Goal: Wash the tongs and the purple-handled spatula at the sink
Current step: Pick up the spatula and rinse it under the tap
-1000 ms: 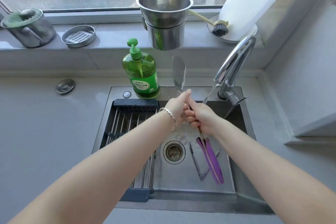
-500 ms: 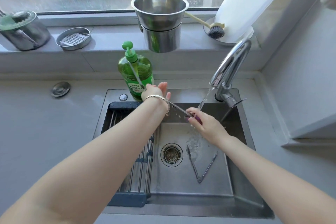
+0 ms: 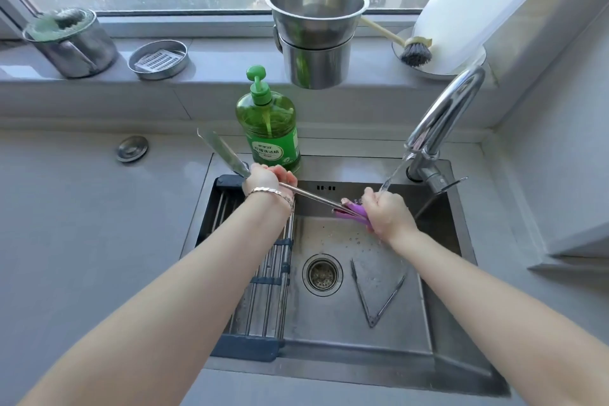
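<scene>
Spatula: The purple-handled spatula (image 3: 306, 195) lay almost flat across the middle of the frame, above the sink (image 3: 362, 356). A second before it stood straight up, with the blade near the top middle. Now the blade pointed to the upper left.
Left hand: The left hand (image 3: 268, 180) was closed around the metal stem, close to the blade.
Right hand: The right hand (image 3: 384, 209) was closed around the purple handle, right under the water from the tap (image 3: 441, 119).
What changed: The spatula was tipped over, so the water now fell on the handle end. I think the handle was being rinsed now.
What it means: The spatula wash looked partly done. The tongs (image 3: 375, 295) lay spread open on the sink floor, lower right of the middle, near the drain (image 3: 322, 274). No hand touched them, so they seemed to be waiting for their turn.
Writing: The green soap bottle (image 3: 268, 132) behind the left hand had a white label with small writing. It was too blurry to read.
</scene>
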Available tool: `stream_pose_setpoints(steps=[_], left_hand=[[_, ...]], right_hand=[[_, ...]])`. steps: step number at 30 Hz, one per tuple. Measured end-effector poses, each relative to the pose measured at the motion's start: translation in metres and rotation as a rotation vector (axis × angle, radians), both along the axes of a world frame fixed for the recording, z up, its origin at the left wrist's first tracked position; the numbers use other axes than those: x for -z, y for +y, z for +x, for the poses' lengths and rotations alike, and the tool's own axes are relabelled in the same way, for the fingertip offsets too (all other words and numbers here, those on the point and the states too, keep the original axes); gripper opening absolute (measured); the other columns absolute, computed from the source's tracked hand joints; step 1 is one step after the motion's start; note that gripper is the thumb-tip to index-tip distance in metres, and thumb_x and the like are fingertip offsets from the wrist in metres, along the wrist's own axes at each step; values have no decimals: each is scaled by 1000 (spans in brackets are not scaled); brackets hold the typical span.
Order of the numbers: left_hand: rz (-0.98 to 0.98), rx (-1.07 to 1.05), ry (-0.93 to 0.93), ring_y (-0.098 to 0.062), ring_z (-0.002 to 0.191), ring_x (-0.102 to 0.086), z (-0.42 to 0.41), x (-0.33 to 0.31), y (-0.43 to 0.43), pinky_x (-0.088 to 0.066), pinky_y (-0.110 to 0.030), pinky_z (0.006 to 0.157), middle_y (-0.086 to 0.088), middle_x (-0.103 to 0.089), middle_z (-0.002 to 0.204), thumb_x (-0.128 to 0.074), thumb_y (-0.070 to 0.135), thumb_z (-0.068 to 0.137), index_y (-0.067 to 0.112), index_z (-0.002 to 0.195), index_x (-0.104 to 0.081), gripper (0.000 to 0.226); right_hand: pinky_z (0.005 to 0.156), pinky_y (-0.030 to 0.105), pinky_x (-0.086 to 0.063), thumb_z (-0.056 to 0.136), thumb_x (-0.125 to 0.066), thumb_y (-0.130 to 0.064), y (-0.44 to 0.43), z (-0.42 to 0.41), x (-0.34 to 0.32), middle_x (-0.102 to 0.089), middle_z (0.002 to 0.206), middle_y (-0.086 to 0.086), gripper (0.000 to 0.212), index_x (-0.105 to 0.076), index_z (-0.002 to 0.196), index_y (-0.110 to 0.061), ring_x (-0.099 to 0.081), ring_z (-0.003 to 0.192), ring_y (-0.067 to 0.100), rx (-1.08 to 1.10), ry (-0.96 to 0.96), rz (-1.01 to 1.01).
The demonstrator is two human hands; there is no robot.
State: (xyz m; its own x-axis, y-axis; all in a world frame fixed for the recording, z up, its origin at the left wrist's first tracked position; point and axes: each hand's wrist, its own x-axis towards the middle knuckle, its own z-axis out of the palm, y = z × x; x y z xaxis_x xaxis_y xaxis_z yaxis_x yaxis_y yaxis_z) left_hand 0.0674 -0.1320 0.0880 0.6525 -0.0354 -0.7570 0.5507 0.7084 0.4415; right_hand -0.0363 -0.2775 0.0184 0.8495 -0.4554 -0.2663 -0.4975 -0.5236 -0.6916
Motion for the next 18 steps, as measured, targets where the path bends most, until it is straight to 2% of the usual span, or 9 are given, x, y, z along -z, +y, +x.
stream_pose_setpoints(steps=[1,3,6,9,11,12,14,16,18], left_hand=[[39,-16,21,-7,16,-27,-2,1,-2,-31,-23,50,6,-30,26,-29,15,97,14,62,-31,36],[119,-18,28,-6,18,-34,-10,6,-9,-38,-24,52,1,-39,43,-30,18,98,13,64,-35,35],[265,124,-31,-5,33,-49,-34,23,-29,-44,-24,57,0,-40,56,-32,21,99,14,63,-36,37],[454,353,-103,2,28,-51,-59,45,-53,-42,-13,46,3,-50,46,-34,18,100,12,63,-38,38],[528,538,-133,-1,31,-52,-72,54,-69,-36,-7,36,3,-55,43,-34,12,101,10,62,-39,39],[580,649,-153,-3,34,-52,-78,56,-76,-34,-8,35,-2,-58,54,-35,11,101,10,62,-40,39],[723,882,-211,-11,49,-50,-88,61,-87,-35,-19,44,-7,-55,77,-41,14,99,6,72,-50,30],[812,1028,-256,-17,67,-45,-92,66,-93,-33,-21,58,-2,-46,73,-48,16,94,8,91,-49,9],[874,1098,-295,-18,81,-44,-94,69,-95,-35,-21,71,3,-38,71,-50,9,91,12,97,-38,14]], right_hand=[[68,38,-46,99,-29,-27,2,-5,5,-65,66,19,53,-52,53,-14,-59,68,33,-2,-34,-112],[66,34,-43,100,-27,-29,-1,-16,16,-69,77,20,50,-62,68,-12,-61,79,35,-9,1,-212],[65,28,-37,97,-34,-28,-16,-37,34,-67,88,17,38,-61,75,-12,-60,85,33,18,197,-179],[66,26,-39,93,-43,-24,-33,-62,47,-64,85,11,28,-57,70,-14,-59,81,30,29,400,-122],[67,27,-40,92,-45,-22,-44,-72,50,-65,83,9,28,-56,66,-14,-61,84,30,98,393,-59],[70,28,-40,91,-47,-20,-48,-74,49,-66,86,9,25,-58,69,-15,-61,90,30,138,362,-28],[80,28,-42,90,-50,-18,-58,-72,43,-68,101,8,16,-65,84,-14,-60,102,27,235,272,22],[89,27,-41,90,-52,-15,-68,-64,33,-65,117,10,23,-65,107,-7,-57,111,26,321,183,65],[95,27,-38,91,-51,-13,-77,-55,21,-57,130,12,37,-54,126,-3,-52,119,26,397,111,108]])
